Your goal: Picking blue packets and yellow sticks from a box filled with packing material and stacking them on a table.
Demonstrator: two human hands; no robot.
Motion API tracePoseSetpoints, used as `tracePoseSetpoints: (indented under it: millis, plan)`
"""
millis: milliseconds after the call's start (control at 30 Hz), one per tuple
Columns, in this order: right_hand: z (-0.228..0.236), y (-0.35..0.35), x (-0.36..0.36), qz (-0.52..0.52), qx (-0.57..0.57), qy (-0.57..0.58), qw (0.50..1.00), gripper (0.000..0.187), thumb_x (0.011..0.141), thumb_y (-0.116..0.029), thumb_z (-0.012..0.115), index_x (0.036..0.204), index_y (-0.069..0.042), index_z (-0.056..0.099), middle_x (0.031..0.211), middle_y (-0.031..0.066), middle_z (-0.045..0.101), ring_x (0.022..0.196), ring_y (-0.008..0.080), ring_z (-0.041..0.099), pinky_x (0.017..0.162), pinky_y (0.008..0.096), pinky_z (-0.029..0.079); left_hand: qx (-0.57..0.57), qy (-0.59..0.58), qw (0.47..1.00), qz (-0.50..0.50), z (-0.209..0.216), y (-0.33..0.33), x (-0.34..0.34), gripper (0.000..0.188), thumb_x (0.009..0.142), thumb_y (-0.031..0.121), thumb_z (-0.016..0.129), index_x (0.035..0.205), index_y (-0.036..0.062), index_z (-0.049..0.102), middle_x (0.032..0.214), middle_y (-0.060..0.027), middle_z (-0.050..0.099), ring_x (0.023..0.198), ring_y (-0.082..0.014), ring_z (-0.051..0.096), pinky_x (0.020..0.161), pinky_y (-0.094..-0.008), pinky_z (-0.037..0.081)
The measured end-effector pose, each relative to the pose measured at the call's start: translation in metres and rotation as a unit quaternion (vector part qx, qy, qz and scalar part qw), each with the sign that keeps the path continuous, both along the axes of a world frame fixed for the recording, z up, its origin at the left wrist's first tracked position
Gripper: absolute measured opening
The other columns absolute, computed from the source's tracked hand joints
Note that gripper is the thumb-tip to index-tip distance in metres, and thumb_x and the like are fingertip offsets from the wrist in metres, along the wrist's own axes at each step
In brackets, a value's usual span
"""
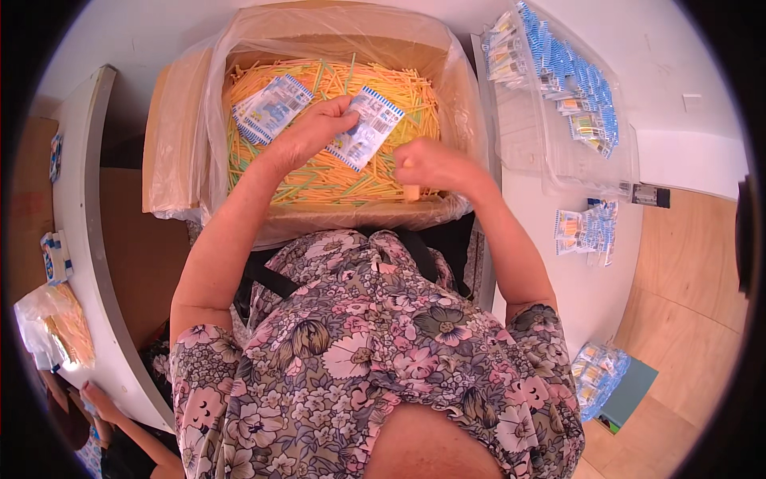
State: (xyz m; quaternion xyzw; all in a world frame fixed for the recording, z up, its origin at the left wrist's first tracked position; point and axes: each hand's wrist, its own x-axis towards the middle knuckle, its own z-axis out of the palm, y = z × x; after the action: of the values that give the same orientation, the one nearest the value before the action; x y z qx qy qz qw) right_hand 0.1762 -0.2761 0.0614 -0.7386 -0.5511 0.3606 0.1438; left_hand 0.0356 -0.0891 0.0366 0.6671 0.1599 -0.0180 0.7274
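My left hand (323, 130) pinches the edge of a small blue-and-white printed packet (369, 132) above the open box. Just to its right, my right hand (435, 165) is closed in a fist around what looks like a bundle of orange sticks (412, 192), its lower end showing below the fingers. Under both hands, thin yellow, orange and green sticks (319, 190) fill the box. Several similar packets (273, 109) lie overlapped on the sticks, left of the held packet.
Clear plastic lines the cardboard box (339, 20). At the right, a clear plastic bin (550, 152) holds filled packets (570, 68); more packets (586, 231) lie beside it. On the left table (100, 263) sits a bag of sticks (64, 327). Another person's hand (100, 401) shows at lower left.
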Motion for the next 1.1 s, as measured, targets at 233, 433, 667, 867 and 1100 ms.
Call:
tracePoseSetpoints:
  millis: [233,433,667,867,1100]
  plan:
    - [-0.016,-0.007,-0.005,0.019,-0.037,0.037,0.998,0.023,0.077,-0.021,0.057,0.071,0.001,0.057,0.059,0.0146,0.052,0.055,0.0208,0.051,0.056,0.0346,0.042,-0.061,-0.045,0.997,0.008,-0.011,0.001,-0.004,0.019,0.092,0.017,0.057,0.099,0.0016,0.065,0.085,0.0029,0.064,0.076,-0.0027,0.055,0.071,-0.0191,0.045]
    - [0.017,0.007,0.016,-0.055,-0.024,0.107,0.992,0.025,0.074,-0.023,0.059,0.074,0.002,0.059,0.062,0.0126,0.056,0.056,0.02,0.052,0.056,0.0371,0.042,-0.048,-0.04,0.998,-0.005,-0.001,0.002,-0.006,0.016,0.087,0.016,0.063,0.093,0.0011,0.067,0.081,0.0022,0.065,0.073,-0.0032,0.055,0.07,-0.0204,0.045]
    - [-0.022,0.012,-0.006,0.021,-0.101,0.095,0.99,0.026,0.073,-0.024,0.062,0.077,0.002,0.06,0.067,0.0105,0.059,0.062,0.0176,0.052,0.058,0.0332,0.043,-0.075,-0.033,0.996,-0.038,-0.001,0.002,-0.004,0.015,0.087,0.015,0.063,0.091,0.0011,0.067,0.079,0.0029,0.064,0.071,-0.003,0.054,0.069,-0.021,0.044]
    - [0.01,-0.01,0.006,-0.109,0.07,0.146,0.981,0.02,0.082,-0.022,0.064,0.074,-0.004,0.058,0.064,-0.0007,0.054,0.055,0.0098,0.049,0.049,0.0262,0.039,-0.019,-0.068,0.998,-0.001,-0.013,0.004,-0.004,0.015,0.086,0.015,0.065,0.091,0.0013,0.068,0.076,0.0036,0.062,0.071,-0.0025,0.052,0.066,-0.0192,0.043]
    - [0.054,0.006,0.003,-0.301,0.137,0.414,0.848,0.013,0.086,-0.02,0.065,0.082,-0.009,0.058,0.063,-0.0035,0.053,0.042,-0.0008,0.036,0.034,0.0155,0.023,-0.003,-0.119,0.993,0.021,-0.007,0.001,-0.004,0.011,0.081,0.008,0.069,0.09,0.0018,0.071,0.093,-0.0027,0.066,0.081,-0.0084,0.057,0.073,-0.0229,0.047]
